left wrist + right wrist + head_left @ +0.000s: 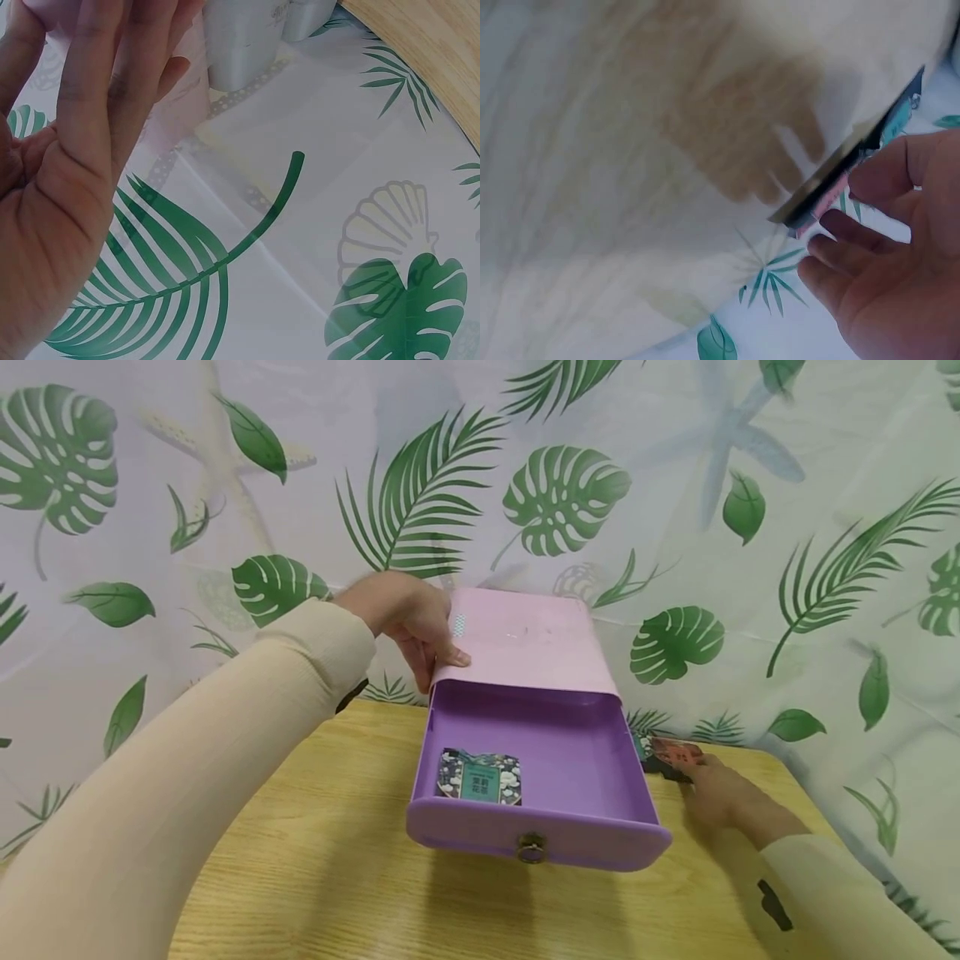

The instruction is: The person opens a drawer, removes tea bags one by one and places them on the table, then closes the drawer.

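A pink storage box [536, 635] has its purple drawer [540, 843] pulled out toward me. My left hand [416, 622] grips the box's left side near the front, thumb on top and fingers down the side; in the left wrist view this hand [71, 150] covers much of the pink wall. Inside the drawer, at the front left, lies a dark floral sachet [480, 777] with a green label. To the right of the box, my right hand [720, 793] reaches to a red packet [677, 750], fingertips at its face, in the right wrist view loosely bent. A green packet [642, 746] lies beside it.
A light wooden table [300, 860] carries everything, and the drawer front casts a shadow on it. Behind rises a white leaf-print cloth [480, 468]. A pale grey-white object [244, 45], kind unclear, shows beside the box in the left wrist view.
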Available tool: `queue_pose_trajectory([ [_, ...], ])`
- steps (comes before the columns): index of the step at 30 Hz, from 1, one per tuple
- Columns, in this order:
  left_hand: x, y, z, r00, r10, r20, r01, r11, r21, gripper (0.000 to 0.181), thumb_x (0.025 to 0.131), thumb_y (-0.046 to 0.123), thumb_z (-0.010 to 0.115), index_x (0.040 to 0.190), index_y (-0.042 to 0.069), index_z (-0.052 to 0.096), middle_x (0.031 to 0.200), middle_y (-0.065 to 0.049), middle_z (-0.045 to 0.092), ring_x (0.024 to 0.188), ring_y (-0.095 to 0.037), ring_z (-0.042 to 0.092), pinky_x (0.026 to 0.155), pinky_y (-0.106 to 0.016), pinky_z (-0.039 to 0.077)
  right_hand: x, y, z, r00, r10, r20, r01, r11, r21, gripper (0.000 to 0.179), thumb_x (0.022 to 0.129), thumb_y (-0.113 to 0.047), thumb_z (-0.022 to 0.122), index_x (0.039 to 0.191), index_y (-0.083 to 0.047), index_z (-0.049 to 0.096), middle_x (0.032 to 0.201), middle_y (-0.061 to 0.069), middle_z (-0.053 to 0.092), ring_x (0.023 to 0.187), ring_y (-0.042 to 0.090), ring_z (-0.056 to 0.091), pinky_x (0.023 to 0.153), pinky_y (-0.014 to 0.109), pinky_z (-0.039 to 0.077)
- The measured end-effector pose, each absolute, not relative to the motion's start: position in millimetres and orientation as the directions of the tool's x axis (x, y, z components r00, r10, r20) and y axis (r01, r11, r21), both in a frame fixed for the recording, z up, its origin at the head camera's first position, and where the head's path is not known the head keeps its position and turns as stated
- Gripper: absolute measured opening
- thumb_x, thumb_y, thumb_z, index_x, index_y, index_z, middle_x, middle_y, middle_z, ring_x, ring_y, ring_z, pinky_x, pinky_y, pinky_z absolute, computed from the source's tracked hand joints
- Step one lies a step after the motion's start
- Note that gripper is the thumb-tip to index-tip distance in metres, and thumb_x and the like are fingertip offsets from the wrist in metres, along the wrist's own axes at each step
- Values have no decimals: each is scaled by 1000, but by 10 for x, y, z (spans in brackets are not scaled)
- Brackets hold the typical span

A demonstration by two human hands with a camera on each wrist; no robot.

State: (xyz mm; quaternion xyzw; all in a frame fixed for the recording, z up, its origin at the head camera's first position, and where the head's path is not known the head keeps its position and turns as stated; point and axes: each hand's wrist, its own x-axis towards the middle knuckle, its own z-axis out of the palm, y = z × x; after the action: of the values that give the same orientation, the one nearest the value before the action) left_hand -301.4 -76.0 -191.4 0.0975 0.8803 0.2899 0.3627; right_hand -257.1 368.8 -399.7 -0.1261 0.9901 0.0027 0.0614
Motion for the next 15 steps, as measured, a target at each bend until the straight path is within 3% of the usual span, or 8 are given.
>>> queue_pose_trajectory([
  [3, -3002, -756, -1901, -718, 381, -582, -42, 811, 583, 44, 98, 23, 63, 123, -9, 48, 109, -26, 71, 96, -31, 74, 89, -37, 58, -2577, 3722, -3897, -966, -247, -79, -246, 969, -16, 58, 82, -5, 56, 136, 14, 48, 120, 42, 48, 97, 48, 62, 84, 57, 52],
  [10, -2989, -754, -1893, -717, 383, -583, -45, 808, 587, 41, 98, 23, 63, 121, -9, 51, 108, -26, 71, 95, -31, 74, 88, -37, 58, -2539, 3652, -3601, -965, -250, 79, -252, 968, -15, 36, 90, -11, 57, 119, 10, 64, 107, 31, 67, 102, 51, 62, 84, 60, 51],
  [15, -2999, -748, -1904, -717, 382, -583, -49, 807, 589, 40, 98, 23, 63, 119, -8, 52, 106, -26, 71, 94, -31, 74, 87, -37, 59, -2416, 3383, -3268, -956, -146, 254, -171, 982, -79, 36, 93, -17, 50, 114, 8, 66, 105, 28, 70, 95, 46, 65, 75, 58, 52],
])
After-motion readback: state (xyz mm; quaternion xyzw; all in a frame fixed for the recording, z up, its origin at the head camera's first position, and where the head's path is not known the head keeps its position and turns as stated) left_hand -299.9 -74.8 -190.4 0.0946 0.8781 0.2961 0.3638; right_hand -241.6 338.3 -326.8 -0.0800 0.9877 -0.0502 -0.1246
